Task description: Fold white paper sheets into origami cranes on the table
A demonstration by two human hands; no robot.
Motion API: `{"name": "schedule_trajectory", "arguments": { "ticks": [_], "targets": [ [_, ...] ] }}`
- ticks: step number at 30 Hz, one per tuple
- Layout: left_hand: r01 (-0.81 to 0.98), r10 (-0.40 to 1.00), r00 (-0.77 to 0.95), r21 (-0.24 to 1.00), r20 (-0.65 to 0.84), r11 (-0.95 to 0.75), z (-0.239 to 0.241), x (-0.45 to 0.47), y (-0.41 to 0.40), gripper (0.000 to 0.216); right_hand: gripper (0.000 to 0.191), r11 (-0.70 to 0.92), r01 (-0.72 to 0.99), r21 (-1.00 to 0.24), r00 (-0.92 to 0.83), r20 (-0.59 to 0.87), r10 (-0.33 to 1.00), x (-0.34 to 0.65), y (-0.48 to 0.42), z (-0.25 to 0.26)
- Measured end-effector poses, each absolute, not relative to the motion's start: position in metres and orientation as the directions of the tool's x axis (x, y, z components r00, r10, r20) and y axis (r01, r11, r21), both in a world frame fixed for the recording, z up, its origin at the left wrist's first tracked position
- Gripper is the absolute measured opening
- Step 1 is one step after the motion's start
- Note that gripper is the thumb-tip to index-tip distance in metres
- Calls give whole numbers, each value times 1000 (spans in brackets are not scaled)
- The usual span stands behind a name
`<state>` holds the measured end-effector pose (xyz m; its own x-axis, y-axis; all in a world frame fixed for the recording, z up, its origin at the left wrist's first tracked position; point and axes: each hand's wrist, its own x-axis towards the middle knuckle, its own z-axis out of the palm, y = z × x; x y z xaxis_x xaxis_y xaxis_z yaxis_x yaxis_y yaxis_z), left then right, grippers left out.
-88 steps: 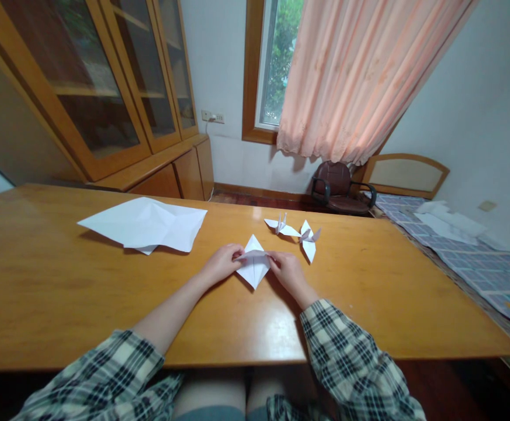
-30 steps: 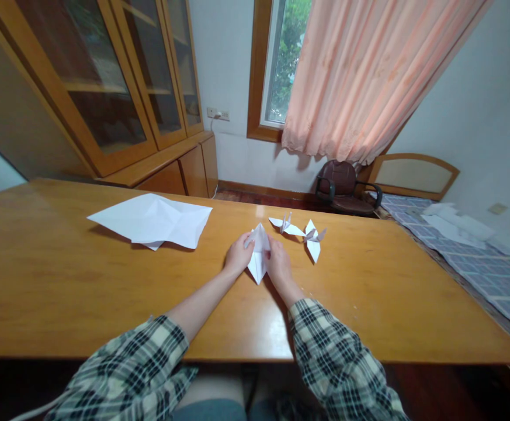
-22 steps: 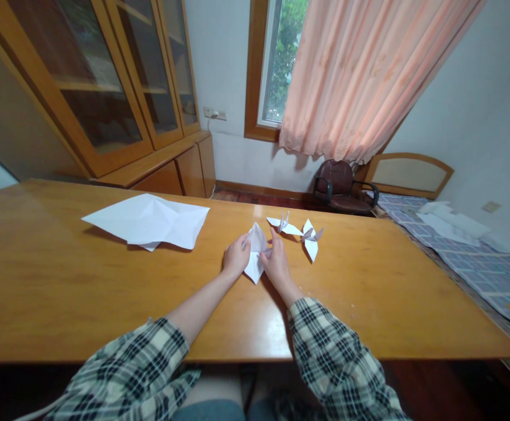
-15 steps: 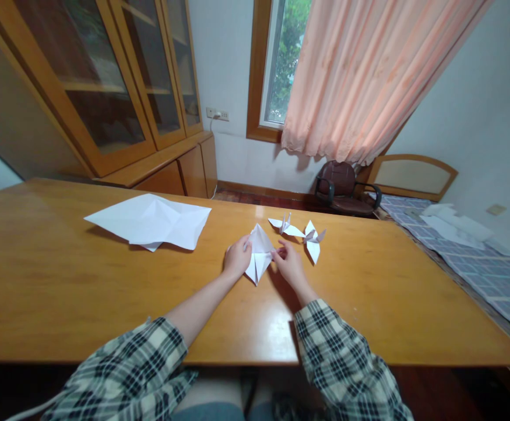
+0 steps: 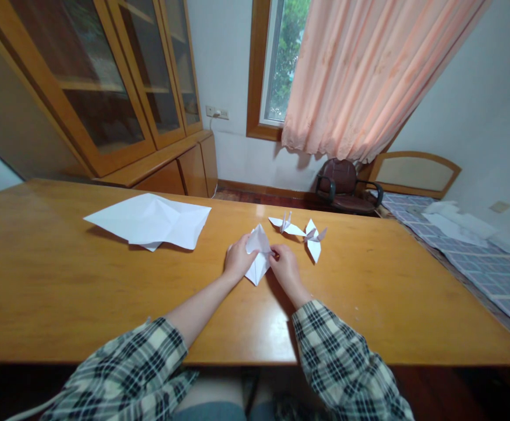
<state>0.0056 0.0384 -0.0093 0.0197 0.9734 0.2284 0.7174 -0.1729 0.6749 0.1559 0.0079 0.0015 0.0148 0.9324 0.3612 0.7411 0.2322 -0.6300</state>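
Observation:
Between my hands, over the middle of the table, is a piece of folded white paper (image 5: 258, 270), diamond-shaped with a crease down its lower half. My left hand (image 5: 239, 257) grips its left side, the thumb lying across the front. On the right edge, my right hand (image 5: 284, 263) pinches the paper between thumb and curled fingers. Just beyond my right hand stand two folded paper cranes, one crane (image 5: 286, 225) with its wings spread and another crane (image 5: 313, 238) to its right, close against it.
Creased white paper sheets (image 5: 149, 221) lie at the left of the wooden table (image 5: 106, 310). Past the far edge are a brown armchair (image 5: 346, 184) and a glass-door cabinet (image 5: 141, 111). A bed (image 5: 465, 251) stands along the right side.
My left thumb has moved right and down across the paper. My right hand has shifted slightly left, its fingers more curled at the paper's edge. The lower flaps lie closer together.

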Motion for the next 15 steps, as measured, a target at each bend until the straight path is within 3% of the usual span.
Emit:
{"name": "schedule_trajectory", "arguments": {
  "ticks": [4, 15],
  "targets": [
    [683, 979, 30, 711, 203, -168, -9, 5, 39, 28, 11, 174, 794, -582, 38, 333, 942, 154, 13, 0],
    [667, 982, -13, 733, 191, -134, -6, 5, 37, 26, 19, 109, 873, -475, 36, 287, 957, 153, 19, 1]
  ]
}}
